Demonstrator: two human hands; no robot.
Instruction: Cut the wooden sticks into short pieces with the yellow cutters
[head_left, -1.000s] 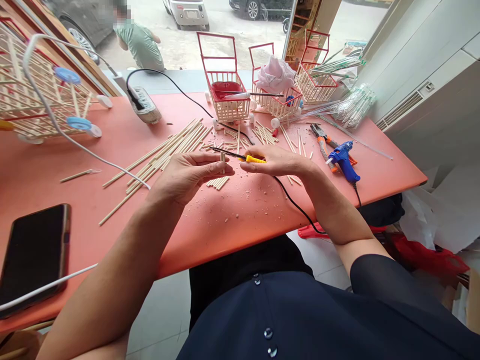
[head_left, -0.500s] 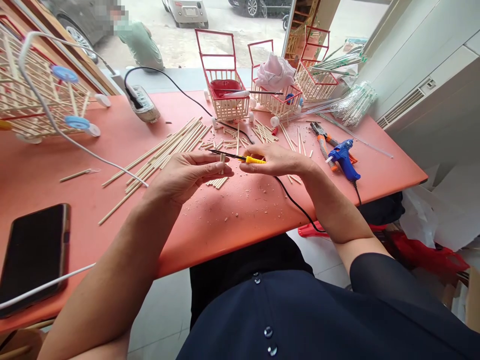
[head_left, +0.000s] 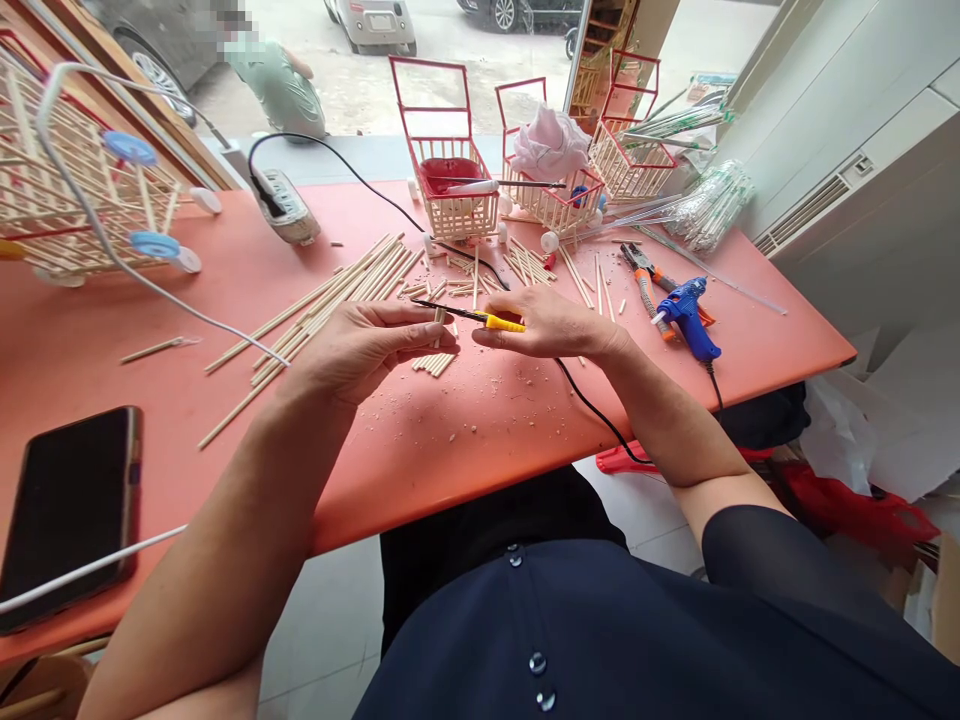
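Note:
Between the thumb and fingers of my left hand is a short piece of wooden stick, held upright. My right hand grips the yellow handle of a slim file. Its dark tapered blade points left and lies across the top of the stick piece, apparently touching it. Below my left fingertips, a row of short cut sticks rests on the pink table. Crumbs of wood are scattered in front of them.
Long wooden sticks lie left of centre. Small stick carts stand at the back. To the right are a blue glue gun and pliers. A phone lies at the left, near a white cable.
Both hands have shifted slightly left, together with the stick piece and the file. The file blade still crosses the stick's top.

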